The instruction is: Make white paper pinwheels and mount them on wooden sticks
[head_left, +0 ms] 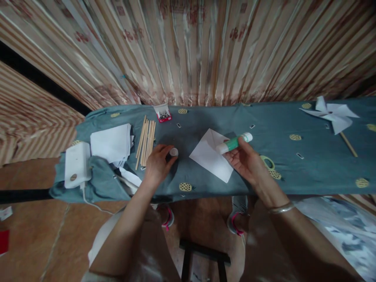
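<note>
My right hand (245, 160) is closed around a green and white glue stick (233, 143), held level just above the right corner of a folded white paper square (209, 156) on the teal cloth. My left hand (158, 162) rests on the cloth with its fingertips pinched on a small round white cap (173, 152). A bundle of thin wooden sticks (145, 141) lies just left of that hand.
A stack of white paper (111, 144) and a white power bank with cable (76, 163) sit at the left end. A small red box of pins (163, 113) lies at the back. Scissors with green handles (268, 162) lie by my right wrist. A finished white pinwheel (331, 114) rests at the far right.
</note>
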Demonstrator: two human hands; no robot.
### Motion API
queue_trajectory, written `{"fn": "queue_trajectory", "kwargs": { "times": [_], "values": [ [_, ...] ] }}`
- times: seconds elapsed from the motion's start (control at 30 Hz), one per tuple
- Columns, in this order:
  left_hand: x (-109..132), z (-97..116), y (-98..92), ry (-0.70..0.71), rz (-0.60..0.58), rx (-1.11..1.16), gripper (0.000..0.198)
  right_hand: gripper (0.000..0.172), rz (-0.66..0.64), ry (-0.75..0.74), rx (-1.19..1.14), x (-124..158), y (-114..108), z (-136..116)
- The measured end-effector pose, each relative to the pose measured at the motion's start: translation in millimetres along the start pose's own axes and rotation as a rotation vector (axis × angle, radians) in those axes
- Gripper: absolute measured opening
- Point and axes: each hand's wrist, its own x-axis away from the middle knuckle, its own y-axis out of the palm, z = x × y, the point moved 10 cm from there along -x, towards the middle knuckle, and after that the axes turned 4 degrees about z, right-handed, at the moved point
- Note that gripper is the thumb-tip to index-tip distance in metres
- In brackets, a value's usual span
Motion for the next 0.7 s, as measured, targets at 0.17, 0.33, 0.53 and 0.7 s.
{"fn": "queue_trajectory", "kwargs": {
  "times": [0.17,0.33,0.53,0.7],
  "values": [
    [-2.8,-5.0,18.4,-0.344,0.065,0.751,0.029,0.013,-0.020,0.022,-0.060,6.4,15.3,4.3],
    [1.6,23.3,56.1,-0.510,-0.056,1.255,0.035,0.016,-0.019,0.035,-0.100,7.9,28.4,7.3],
    [2.9,37.8,67.0,-0.538,-0.095,1.292,0.037,0.020,-0.044,0.001,-0.056,6.9,34.6,8.4],
    [2.8,37.2,70.1,-0.546,-0.109,1.269,0.037,0.022,-0.035,-0.018,-0.014,8.3,31.5,6.3]
  ]
}}
